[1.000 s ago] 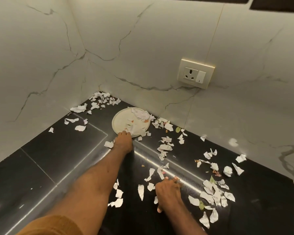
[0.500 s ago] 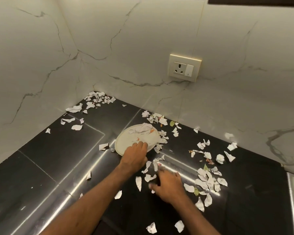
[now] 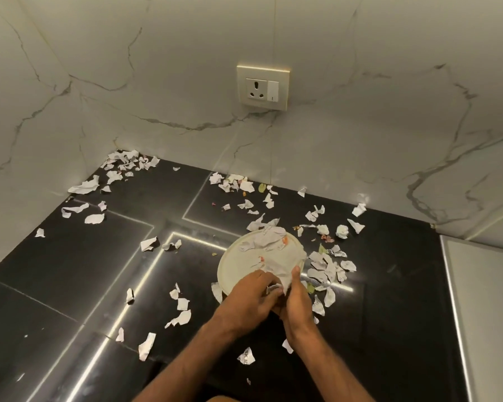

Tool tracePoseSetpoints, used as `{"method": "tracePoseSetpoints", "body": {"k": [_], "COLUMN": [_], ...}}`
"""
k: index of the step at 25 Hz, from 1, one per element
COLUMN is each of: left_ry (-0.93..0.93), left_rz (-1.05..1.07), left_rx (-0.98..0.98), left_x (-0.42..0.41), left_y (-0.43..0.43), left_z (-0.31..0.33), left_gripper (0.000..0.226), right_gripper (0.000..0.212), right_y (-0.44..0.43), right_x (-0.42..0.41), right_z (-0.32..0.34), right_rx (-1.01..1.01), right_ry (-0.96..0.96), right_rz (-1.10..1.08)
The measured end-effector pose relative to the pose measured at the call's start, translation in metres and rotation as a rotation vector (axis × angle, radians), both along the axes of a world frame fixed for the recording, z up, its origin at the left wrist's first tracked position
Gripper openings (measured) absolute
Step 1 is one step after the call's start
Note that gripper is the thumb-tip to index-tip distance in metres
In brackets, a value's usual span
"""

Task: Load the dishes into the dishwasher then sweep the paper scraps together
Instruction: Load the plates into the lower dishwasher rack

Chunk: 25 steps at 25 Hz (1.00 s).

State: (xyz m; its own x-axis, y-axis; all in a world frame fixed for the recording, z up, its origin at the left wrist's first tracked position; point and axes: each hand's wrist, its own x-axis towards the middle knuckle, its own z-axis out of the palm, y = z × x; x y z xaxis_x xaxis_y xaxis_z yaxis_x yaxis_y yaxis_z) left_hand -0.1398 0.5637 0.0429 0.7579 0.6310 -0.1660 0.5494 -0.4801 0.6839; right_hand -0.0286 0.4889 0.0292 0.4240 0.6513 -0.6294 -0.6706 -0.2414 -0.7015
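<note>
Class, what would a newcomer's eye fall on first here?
Torn paper scraps litter the black countertop from the back corner to the right. At centre, the left hand and right hand grip scraps heaped on a cream plate at its near rim. A socket sits on the marble wall above.

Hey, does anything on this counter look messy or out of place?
Yes. Torn paper scraps are strewn all over the black counter, thickest in the back corner and right of the plate. More lie crumpled on the plate, where the right hand pinches some.
</note>
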Motion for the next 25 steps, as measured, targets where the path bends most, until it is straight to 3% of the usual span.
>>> {"method": "tracePoseSetpoints", "body": {"k": [3, 5, 7, 10, 13, 21, 25], "left_ry": [0.028, 0.148, 0.155, 0.095, 0.145, 0.304, 0.309], "left_rz": [0.085, 0.102, -0.003, -0.265, -0.334, -0.429, -0.300], "left_rx": [-0.035, 0.104, 0.205, 0.027, -0.042, 0.158, 0.221], "left_x": [0.003, 0.005, 0.009, 0.020, 0.026, 0.049, 0.055], "left_y": [0.001, 0.006, 0.007, -0.002, -0.001, 0.051, 0.081], "left_z": [-0.006, -0.010, -0.007, 0.000, -0.005, -0.026, -0.040], "left_gripper": [0.025, 0.047, 0.066, 0.066, 0.065, 0.051, 0.054], "right_gripper": [0.054, 0.050, 0.050, 0.046, 0.052, 0.042, 0.041], "right_y": [-0.005, -0.009, -0.012, -0.014, -0.014, -0.016, -0.022], "right_x": [0.007, 0.009, 0.011, 0.011, 0.010, 0.013, 0.015], "right_z": [-0.008, -0.018, -0.019, -0.006, -0.004, 0.007, 0.010], "right_rx": [-0.102, -0.149, -0.145, -0.119, -0.145, -0.141, -0.144], "right_ry": [-0.071, -0.095, -0.114, -0.119, -0.163, -0.123, -0.125], "right_rz": [-0.027, -0.068, -0.047, -0.008, -0.006, -0.056, -0.035]}}
